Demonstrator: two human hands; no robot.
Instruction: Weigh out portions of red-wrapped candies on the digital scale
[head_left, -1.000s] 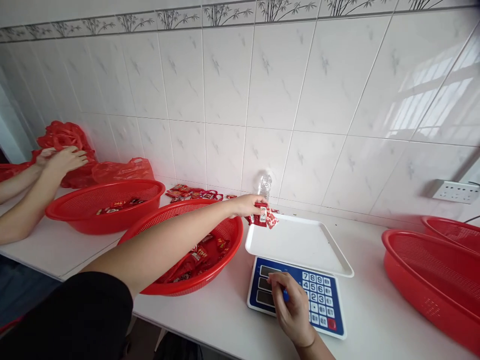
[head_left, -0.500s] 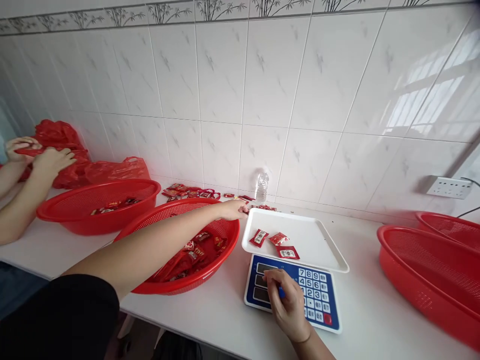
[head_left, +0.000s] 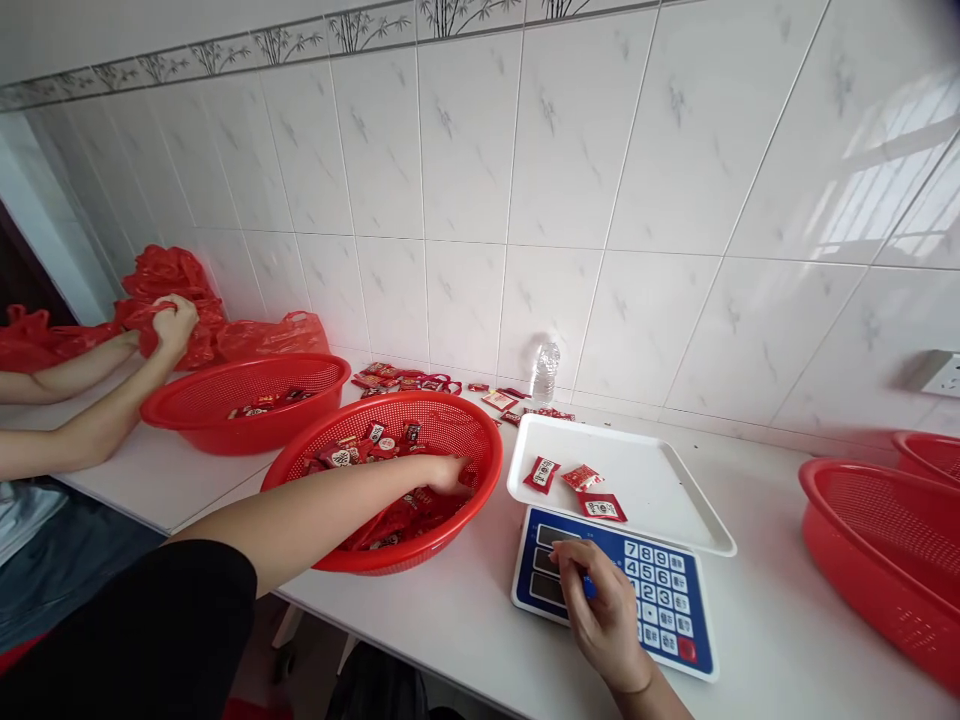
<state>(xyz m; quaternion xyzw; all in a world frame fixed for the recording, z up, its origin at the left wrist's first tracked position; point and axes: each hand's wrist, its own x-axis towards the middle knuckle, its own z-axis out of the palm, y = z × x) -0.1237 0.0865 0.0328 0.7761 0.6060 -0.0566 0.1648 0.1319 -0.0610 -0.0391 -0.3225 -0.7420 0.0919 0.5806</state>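
My left hand (head_left: 450, 475) reaches down inside the middle red basket (head_left: 491, 460), near its right wall. Its fingers are low among small red packets (head_left: 390, 520) and cannot be made out. My right hand (head_left: 600, 605) is curled closed above the display side of a blue and white digital scale (head_left: 667, 590); whatever its fingers may hold is hidden. On the scale's white tray (head_left: 660, 480) lie three small packets: a red one with a white label (head_left: 541, 474), a patterned one (head_left: 583, 478) and another labelled one (head_left: 603, 507).
A second red basket (head_left: 169, 408) holding a few packets stands at left, before red plastic bags (head_left: 274, 335) and a co-worker's hand (head_left: 176, 318). Loose packets (head_left: 405, 380) and a clear bottle (head_left: 546, 372) line the wall. More red baskets (head_left: 862, 550) stand at right.
My left hand has moved from beside the tray's left corner back and down into the middle basket. My right hand stays over the scale. The co-worker's hands have shifted by the bags.
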